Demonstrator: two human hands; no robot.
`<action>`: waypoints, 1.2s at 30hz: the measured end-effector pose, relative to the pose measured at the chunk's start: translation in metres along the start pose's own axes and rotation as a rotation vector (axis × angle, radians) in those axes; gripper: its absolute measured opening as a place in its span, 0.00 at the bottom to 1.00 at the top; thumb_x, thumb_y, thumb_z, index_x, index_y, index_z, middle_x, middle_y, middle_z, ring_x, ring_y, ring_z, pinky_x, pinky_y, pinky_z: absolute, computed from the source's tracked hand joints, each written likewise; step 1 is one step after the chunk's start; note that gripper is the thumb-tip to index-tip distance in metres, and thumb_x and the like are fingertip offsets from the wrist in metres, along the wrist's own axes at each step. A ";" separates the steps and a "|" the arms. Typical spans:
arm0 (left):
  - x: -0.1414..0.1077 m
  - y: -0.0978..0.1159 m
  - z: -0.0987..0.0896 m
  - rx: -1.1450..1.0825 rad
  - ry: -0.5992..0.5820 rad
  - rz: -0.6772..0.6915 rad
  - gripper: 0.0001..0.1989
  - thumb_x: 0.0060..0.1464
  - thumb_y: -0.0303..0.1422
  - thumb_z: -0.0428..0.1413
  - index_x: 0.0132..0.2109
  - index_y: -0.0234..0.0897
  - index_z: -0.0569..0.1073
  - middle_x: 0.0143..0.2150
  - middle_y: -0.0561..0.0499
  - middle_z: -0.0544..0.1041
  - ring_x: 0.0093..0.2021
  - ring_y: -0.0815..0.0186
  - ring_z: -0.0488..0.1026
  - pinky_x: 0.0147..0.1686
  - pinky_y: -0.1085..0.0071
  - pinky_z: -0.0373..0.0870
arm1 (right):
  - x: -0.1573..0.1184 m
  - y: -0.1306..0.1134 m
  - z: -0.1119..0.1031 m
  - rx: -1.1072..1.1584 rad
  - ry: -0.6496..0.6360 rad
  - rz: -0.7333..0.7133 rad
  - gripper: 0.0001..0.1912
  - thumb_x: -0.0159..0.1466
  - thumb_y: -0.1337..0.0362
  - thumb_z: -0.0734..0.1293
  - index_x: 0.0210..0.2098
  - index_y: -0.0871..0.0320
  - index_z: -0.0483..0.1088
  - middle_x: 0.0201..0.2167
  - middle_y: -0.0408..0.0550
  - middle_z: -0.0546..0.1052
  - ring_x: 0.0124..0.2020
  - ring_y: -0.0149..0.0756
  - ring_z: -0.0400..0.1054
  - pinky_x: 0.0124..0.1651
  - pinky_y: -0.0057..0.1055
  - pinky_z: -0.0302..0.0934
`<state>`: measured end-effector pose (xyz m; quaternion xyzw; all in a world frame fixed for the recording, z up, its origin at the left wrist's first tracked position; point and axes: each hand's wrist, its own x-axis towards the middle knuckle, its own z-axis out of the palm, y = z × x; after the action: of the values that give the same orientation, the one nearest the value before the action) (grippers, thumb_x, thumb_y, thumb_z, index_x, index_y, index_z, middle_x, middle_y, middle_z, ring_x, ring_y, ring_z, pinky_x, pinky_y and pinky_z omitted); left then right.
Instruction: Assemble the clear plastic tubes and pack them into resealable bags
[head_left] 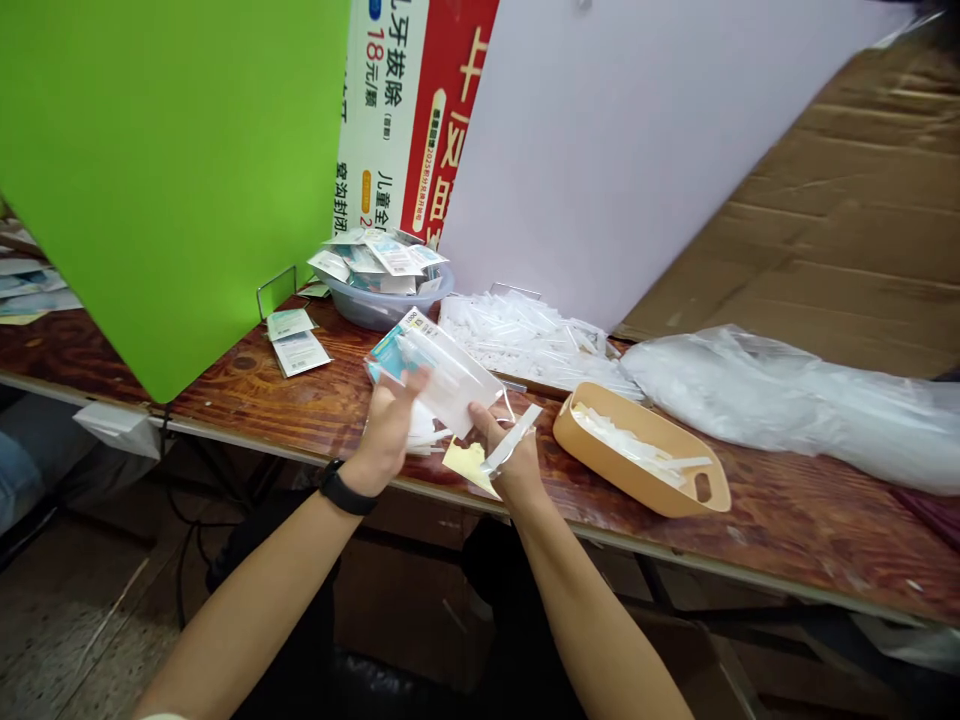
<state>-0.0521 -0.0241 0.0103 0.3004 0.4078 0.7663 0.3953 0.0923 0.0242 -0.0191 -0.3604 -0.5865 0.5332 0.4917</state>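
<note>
A clear plastic packet with a teal-and-white printed card is tilted above the table's front edge. My left hand grips its lower left side; the thumb is blurred and the other fingers are partly hidden behind the packet. My right hand is closed on the packet's lower right end, its thumb on the front. A narrow clear strip, perhaps the packet's flap, lies across that hand. Beneath the hands are a torn yellow paper and some white strip-like pieces.
Behind the hands stands a bluish bowl heaped with printed packets. Two packets lie to its left. A pile of small clear-white pieces, a tan basket and a large plastic bag are rightward. Green and pale panels rise behind.
</note>
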 end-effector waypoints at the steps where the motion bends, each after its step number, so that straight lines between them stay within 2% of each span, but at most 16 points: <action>1: 0.002 0.006 -0.005 0.137 0.123 0.157 0.23 0.53 0.44 0.56 0.52 0.36 0.65 0.51 0.42 0.73 0.54 0.57 0.70 0.54 0.59 0.66 | 0.003 -0.002 -0.006 -0.051 0.000 -0.032 0.23 0.58 0.50 0.67 0.16 0.60 0.67 0.14 0.44 0.69 0.17 0.27 0.60 0.21 0.26 0.54; 2: 0.004 0.014 -0.010 0.305 0.264 0.353 0.23 0.54 0.42 0.55 0.54 0.36 0.64 0.56 0.41 0.69 0.59 0.57 0.65 0.59 0.59 0.61 | 0.006 -0.005 -0.012 -0.101 -0.019 -0.054 0.24 0.59 0.50 0.66 0.15 0.60 0.66 0.13 0.43 0.68 0.16 0.26 0.59 0.21 0.25 0.53; 3: 0.005 0.022 -0.015 0.486 0.347 0.546 0.25 0.53 0.39 0.56 0.57 0.36 0.63 0.62 0.41 0.64 0.64 0.58 0.58 0.63 0.60 0.54 | 0.008 -0.007 -0.018 -0.141 -0.054 -0.059 0.25 0.60 0.50 0.65 0.14 0.60 0.65 0.13 0.42 0.67 0.16 0.25 0.57 0.20 0.25 0.51; 4: 0.004 0.030 -0.018 0.648 0.354 0.691 0.26 0.53 0.37 0.56 0.58 0.35 0.63 0.64 0.40 0.61 0.66 0.58 0.55 0.65 0.60 0.50 | 0.009 -0.010 -0.023 -0.168 -0.100 -0.050 0.24 0.59 0.50 0.65 0.14 0.60 0.65 0.12 0.42 0.66 0.15 0.24 0.56 0.19 0.24 0.49; 6: 0.000 0.043 -0.020 0.882 0.206 0.781 0.22 0.55 0.34 0.53 0.56 0.34 0.67 0.61 0.41 0.66 0.63 0.58 0.60 0.63 0.60 0.54 | 0.009 -0.014 -0.028 -0.192 -0.186 -0.015 0.23 0.56 0.51 0.68 0.13 0.60 0.64 0.10 0.41 0.64 0.14 0.24 0.55 0.18 0.24 0.46; 8: -0.005 0.050 -0.017 1.020 -0.093 0.634 0.17 0.55 0.35 0.53 0.50 0.34 0.73 0.52 0.42 0.74 0.54 0.57 0.70 0.56 0.59 0.63 | 0.005 -0.019 -0.029 -0.227 -0.322 0.027 0.22 0.53 0.52 0.70 0.13 0.60 0.64 0.10 0.40 0.64 0.13 0.24 0.55 0.17 0.24 0.44; 11: -0.009 0.047 -0.012 0.982 -0.598 0.220 0.12 0.55 0.37 0.53 0.39 0.37 0.78 0.40 0.46 0.80 0.40 0.59 0.75 0.42 0.65 0.70 | -0.001 -0.025 -0.024 -0.340 -0.641 0.073 0.22 0.54 0.51 0.69 0.14 0.59 0.62 0.10 0.38 0.62 0.13 0.23 0.53 0.16 0.23 0.42; 12: -0.009 0.045 -0.011 0.911 -0.701 0.113 0.11 0.55 0.37 0.53 0.36 0.38 0.79 0.37 0.47 0.80 0.37 0.61 0.75 0.38 0.68 0.69 | -0.003 -0.027 -0.021 -0.382 -0.737 0.071 0.23 0.55 0.52 0.68 0.13 0.59 0.60 0.10 0.37 0.60 0.13 0.23 0.51 0.16 0.22 0.41; 14: -0.007 0.038 -0.010 0.767 -0.772 -0.009 0.10 0.53 0.35 0.53 0.30 0.37 0.78 0.31 0.48 0.79 0.32 0.64 0.73 0.32 0.72 0.67 | -0.004 -0.029 -0.018 -0.424 -0.843 0.054 0.25 0.56 0.52 0.67 0.13 0.58 0.56 0.11 0.36 0.56 0.14 0.22 0.48 0.16 0.22 0.39; 18: -0.005 0.030 -0.012 0.634 -0.657 -0.099 0.09 0.48 0.35 0.56 0.25 0.35 0.76 0.24 0.50 0.74 0.25 0.68 0.66 0.25 0.75 0.61 | -0.005 -0.033 -0.014 -0.442 -0.859 0.028 0.25 0.58 0.51 0.65 0.14 0.58 0.54 0.12 0.36 0.55 0.15 0.22 0.47 0.17 0.23 0.39; 23: -0.007 0.028 -0.013 0.612 -0.642 -0.124 0.10 0.48 0.36 0.57 0.25 0.34 0.75 0.23 0.52 0.72 0.24 0.71 0.62 0.23 0.76 0.58 | -0.005 -0.033 -0.015 -0.431 -0.771 -0.006 0.25 0.57 0.52 0.67 0.13 0.59 0.56 0.11 0.36 0.55 0.15 0.22 0.47 0.18 0.23 0.39; 26: -0.005 0.022 -0.011 0.601 -0.405 -0.017 0.10 0.48 0.35 0.56 0.24 0.34 0.71 0.22 0.54 0.69 0.23 0.72 0.61 0.24 0.76 0.57 | -0.002 -0.024 -0.016 -0.187 -0.535 0.009 0.24 0.57 0.46 0.66 0.16 0.60 0.64 0.13 0.39 0.63 0.17 0.24 0.55 0.20 0.23 0.50; 28: -0.003 0.016 -0.010 0.557 -0.190 0.060 0.09 0.49 0.34 0.55 0.25 0.35 0.70 0.22 0.55 0.68 0.24 0.72 0.60 0.25 0.76 0.57 | 0.000 -0.018 -0.015 0.042 -0.397 0.015 0.27 0.55 0.40 0.64 0.27 0.61 0.73 0.21 0.45 0.72 0.22 0.30 0.65 0.25 0.27 0.61; 30: -0.002 0.011 -0.008 0.508 -0.064 0.108 0.08 0.49 0.33 0.55 0.25 0.35 0.69 0.23 0.55 0.68 0.24 0.72 0.61 0.26 0.75 0.58 | 0.000 -0.016 -0.012 0.147 -0.328 0.002 0.30 0.52 0.39 0.66 0.37 0.60 0.75 0.30 0.48 0.76 0.29 0.35 0.70 0.30 0.32 0.67; 32: -0.003 0.008 -0.006 0.488 -0.039 0.123 0.08 0.49 0.33 0.54 0.25 0.35 0.69 0.23 0.55 0.68 0.24 0.72 0.62 0.26 0.75 0.59 | -0.004 -0.017 -0.008 0.103 -0.253 -0.019 0.24 0.51 0.44 0.70 0.37 0.58 0.75 0.31 0.47 0.77 0.30 0.34 0.70 0.32 0.31 0.67; 36: -0.007 0.009 -0.002 0.469 -0.046 0.146 0.08 0.50 0.33 0.55 0.26 0.35 0.71 0.24 0.54 0.70 0.25 0.71 0.64 0.27 0.74 0.60 | -0.011 -0.025 -0.003 0.035 -0.100 -0.052 0.15 0.54 0.53 0.71 0.34 0.58 0.74 0.23 0.41 0.75 0.25 0.30 0.67 0.31 0.29 0.64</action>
<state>-0.0531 -0.0334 0.0161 0.4301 0.5427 0.6700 0.2677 0.1003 0.0101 0.0029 -0.3093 -0.6103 0.5477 0.4816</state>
